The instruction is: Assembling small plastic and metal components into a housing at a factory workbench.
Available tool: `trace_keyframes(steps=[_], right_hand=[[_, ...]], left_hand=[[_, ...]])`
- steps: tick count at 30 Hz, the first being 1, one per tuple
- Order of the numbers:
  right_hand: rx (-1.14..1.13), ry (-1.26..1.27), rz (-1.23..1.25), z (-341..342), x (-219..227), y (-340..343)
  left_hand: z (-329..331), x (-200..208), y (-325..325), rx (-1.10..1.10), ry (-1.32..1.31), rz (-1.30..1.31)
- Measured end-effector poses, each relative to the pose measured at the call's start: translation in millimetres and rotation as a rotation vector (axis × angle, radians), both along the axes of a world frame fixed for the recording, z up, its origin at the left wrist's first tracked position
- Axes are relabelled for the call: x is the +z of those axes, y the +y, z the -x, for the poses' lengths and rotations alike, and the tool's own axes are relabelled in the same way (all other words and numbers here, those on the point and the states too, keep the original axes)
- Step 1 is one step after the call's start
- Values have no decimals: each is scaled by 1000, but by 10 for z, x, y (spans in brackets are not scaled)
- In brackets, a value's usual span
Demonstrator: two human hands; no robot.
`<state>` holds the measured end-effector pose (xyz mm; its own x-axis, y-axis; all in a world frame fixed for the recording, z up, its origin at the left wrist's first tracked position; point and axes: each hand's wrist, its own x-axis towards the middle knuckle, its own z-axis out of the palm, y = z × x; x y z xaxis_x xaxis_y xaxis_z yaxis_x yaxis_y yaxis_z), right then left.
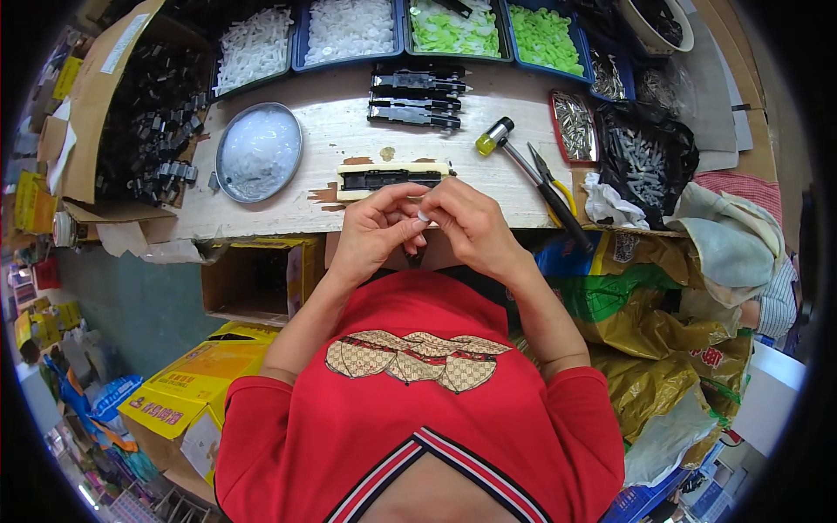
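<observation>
Both hands meet just in front of the table's near edge, fingertips together. My left hand [379, 228] and my right hand [471, 223] pinch a small white plastic piece [424, 216] between them; the fingers hide most of it. Right behind the hands, a cream-coloured holder [347, 193] lies on the table with a long black channel-shaped part [384, 179] set in it. My fingers overlap the right end of that part in view. Farther back, several black-and-silver metal assemblies [417, 98] lie side by side.
Along the back stand blue bins of white pieces [350, 30] and green pieces [545, 42]. A round metal dish [260, 150] of whitish grease-like stuff is at left, beside a carton [96, 113] of dark clips. Rightward lie a hammer [532, 170], pliers [549, 179] and a red tray [575, 126] of pins.
</observation>
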<state>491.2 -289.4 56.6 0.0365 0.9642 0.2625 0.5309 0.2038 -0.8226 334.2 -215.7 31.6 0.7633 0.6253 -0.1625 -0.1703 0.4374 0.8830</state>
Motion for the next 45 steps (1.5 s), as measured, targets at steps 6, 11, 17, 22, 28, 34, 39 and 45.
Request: trace_keyframes(steps=[6,11,17,22,28,34,39,45], right_hand=[[-122,93,-121,116,-83,-19],[-90,65,-144,224,-145,24],[-117,153,-154,316,-113,242],[-124,137,-199,416,-155,410],[-145,52,-176,414,-175,454],[-76,-127,-132,244,-124,427],[-13,-166,-122,317,-101,479],[-39,-196,-114,272,-68,427]], left_hand=[[63,-94,-88,134,-126,166],[114,-144,-144,178,-202,230],[141,-98,29,223,-213,127],[217,-73,150,276,-101,31],[355,-48,246,331,47,-104],[1444,-136,1041,931,646,-671],[1931,-350,1546,647,908,-870],[1834,-310,1763,467,1006,-847]])
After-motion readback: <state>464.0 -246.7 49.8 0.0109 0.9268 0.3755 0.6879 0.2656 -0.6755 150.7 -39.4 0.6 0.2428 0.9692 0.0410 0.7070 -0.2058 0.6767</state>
